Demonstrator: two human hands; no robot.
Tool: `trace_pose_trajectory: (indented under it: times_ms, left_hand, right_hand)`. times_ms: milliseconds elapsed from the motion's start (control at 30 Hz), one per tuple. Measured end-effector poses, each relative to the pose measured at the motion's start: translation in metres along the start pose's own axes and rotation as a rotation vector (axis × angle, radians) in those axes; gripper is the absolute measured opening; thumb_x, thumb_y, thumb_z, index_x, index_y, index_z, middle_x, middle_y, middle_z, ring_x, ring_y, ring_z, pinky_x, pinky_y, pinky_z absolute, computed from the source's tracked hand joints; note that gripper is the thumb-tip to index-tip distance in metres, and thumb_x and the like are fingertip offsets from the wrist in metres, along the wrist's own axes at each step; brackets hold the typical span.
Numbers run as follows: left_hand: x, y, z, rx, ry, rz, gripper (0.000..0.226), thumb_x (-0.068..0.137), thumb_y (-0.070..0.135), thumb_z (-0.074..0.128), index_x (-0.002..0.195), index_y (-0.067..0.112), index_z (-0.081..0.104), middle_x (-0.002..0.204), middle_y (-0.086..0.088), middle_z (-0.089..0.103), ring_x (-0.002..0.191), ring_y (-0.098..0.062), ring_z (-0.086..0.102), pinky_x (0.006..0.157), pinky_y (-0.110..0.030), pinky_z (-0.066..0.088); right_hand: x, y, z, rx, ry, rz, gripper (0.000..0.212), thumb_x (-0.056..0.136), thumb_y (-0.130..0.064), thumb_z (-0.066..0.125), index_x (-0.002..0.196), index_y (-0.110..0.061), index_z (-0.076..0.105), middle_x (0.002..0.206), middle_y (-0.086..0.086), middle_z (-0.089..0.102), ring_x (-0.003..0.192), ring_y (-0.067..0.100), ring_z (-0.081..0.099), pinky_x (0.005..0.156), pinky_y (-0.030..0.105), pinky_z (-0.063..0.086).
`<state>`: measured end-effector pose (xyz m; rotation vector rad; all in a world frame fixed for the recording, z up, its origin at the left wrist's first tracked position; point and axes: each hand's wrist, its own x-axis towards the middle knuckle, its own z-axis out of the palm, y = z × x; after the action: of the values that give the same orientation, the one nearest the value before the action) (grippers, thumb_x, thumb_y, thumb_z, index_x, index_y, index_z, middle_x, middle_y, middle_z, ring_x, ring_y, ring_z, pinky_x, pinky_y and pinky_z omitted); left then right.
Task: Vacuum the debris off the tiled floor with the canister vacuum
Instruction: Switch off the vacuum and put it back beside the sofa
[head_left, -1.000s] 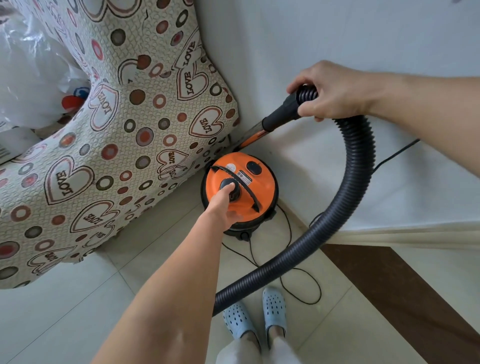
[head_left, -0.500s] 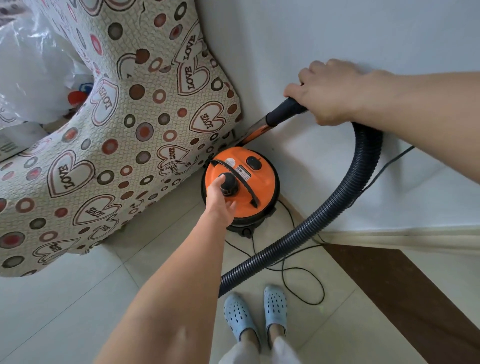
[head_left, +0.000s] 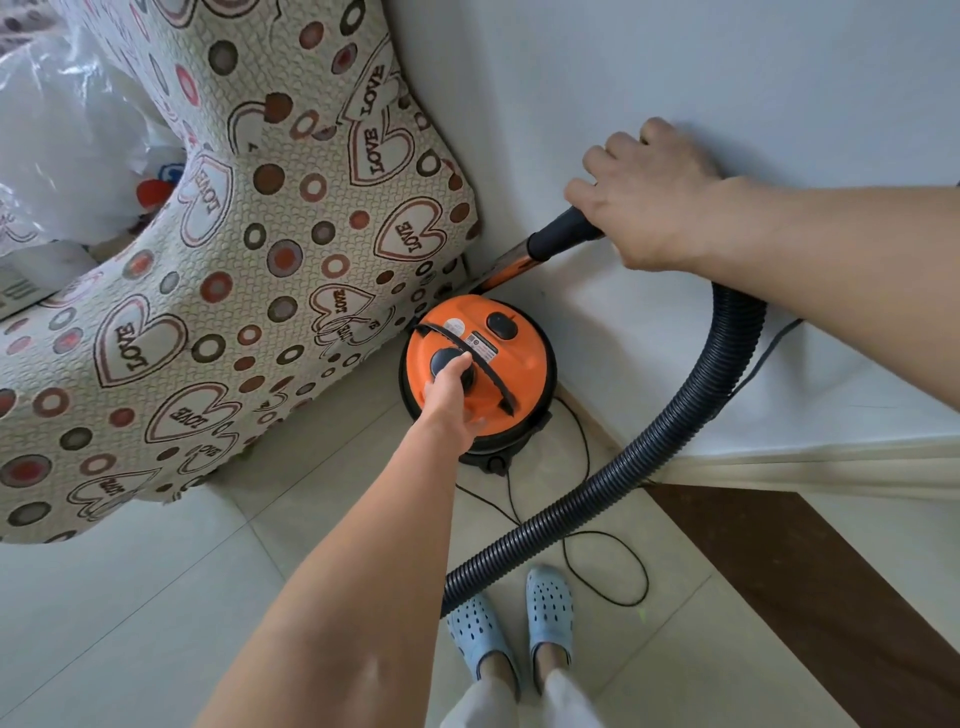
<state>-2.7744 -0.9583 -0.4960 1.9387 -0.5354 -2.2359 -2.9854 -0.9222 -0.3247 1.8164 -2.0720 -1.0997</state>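
Note:
An orange canister vacuum (head_left: 511, 364) with a black base stands on the pale tiled floor (head_left: 130, 597), in the corner between sofa and wall. My left hand (head_left: 451, 397) reaches down onto its lid, and a finger presses the round black button (head_left: 441, 359) there. My right hand (head_left: 654, 202) grips the black end of the hose (head_left: 563, 234) close to the wall. From it the orange and metal wand (head_left: 506, 271) slants down behind the canister. The ribbed black hose (head_left: 691, 410) loops down to the floor by my feet. No debris is visible.
A sofa in a heart-and-dot cover (head_left: 234, 291) fills the left, with plastic bags (head_left: 67, 140) on it. A white wall (head_left: 675, 62) and skirting run along the right. The thin black power cord (head_left: 608, 566) coils on the tiles near my blue clogs (head_left: 550, 608). A dark brown tile band (head_left: 810, 587) crosses the lower right.
My right hand has slid along the hose end toward the wall and now covers the cuff; the hose loop has swung lower. My left hand stays on the canister's button.

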Motion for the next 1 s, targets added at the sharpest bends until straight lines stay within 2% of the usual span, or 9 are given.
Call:
trace_pose_trajectory:
  times_ms: [167, 600, 733, 1000]
  left_hand:
    - [0.0, -0.003, 0.004, -0.01, 0.009, 0.0, 0.076, 0.084, 0.037, 0.069, 0.147, 0.024, 0.028, 0.139, -0.01, 0.048, 0.123, -0.037, 0.05, 0.101, -0.057, 0.045]
    - [-0.001, -0.007, 0.006, 0.0, 0.069, -0.008, 0.076, 0.086, 0.033, 0.068, 0.148, 0.023, 0.026, 0.141, -0.009, 0.045, 0.124, -0.037, 0.048, 0.094, -0.052, 0.05]
    - [-0.001, -0.01, 0.006, 0.006, 0.075, -0.018, 0.077, 0.086, 0.034, 0.069, 0.149, 0.024, 0.025, 0.142, -0.009, 0.044, 0.127, -0.036, 0.046, 0.099, -0.055, 0.046]
    - [-0.002, -0.01, 0.005, 0.017, 0.068, -0.024, 0.077, 0.086, 0.034, 0.068, 0.149, 0.024, 0.025, 0.141, -0.01, 0.044, 0.125, -0.037, 0.047, 0.098, -0.057, 0.047]
  right_hand:
    - [-0.003, -0.001, 0.002, -0.033, -0.005, -0.017, 0.041, 0.09, -0.024, 0.06, 0.128, -0.015, 0.046, 0.126, 0.009, 0.05, 0.118, 0.027, 0.047, 0.093, 0.04, 0.037]
    - [-0.01, -0.005, 0.0, -0.058, -0.01, -0.048, 0.045, 0.09, -0.028, 0.06, 0.13, -0.015, 0.045, 0.131, 0.01, 0.049, 0.123, 0.027, 0.044, 0.098, 0.045, 0.036]
    - [-0.01, -0.008, -0.001, -0.052, -0.018, -0.051, 0.047, 0.09, -0.028, 0.061, 0.132, -0.015, 0.044, 0.133, 0.01, 0.048, 0.126, 0.027, 0.042, 0.101, 0.046, 0.035]
    - [-0.014, -0.01, 0.0, -0.047, -0.02, -0.056, 0.047, 0.09, -0.03, 0.061, 0.132, -0.016, 0.045, 0.132, 0.009, 0.048, 0.125, 0.026, 0.042, 0.1, 0.044, 0.036]
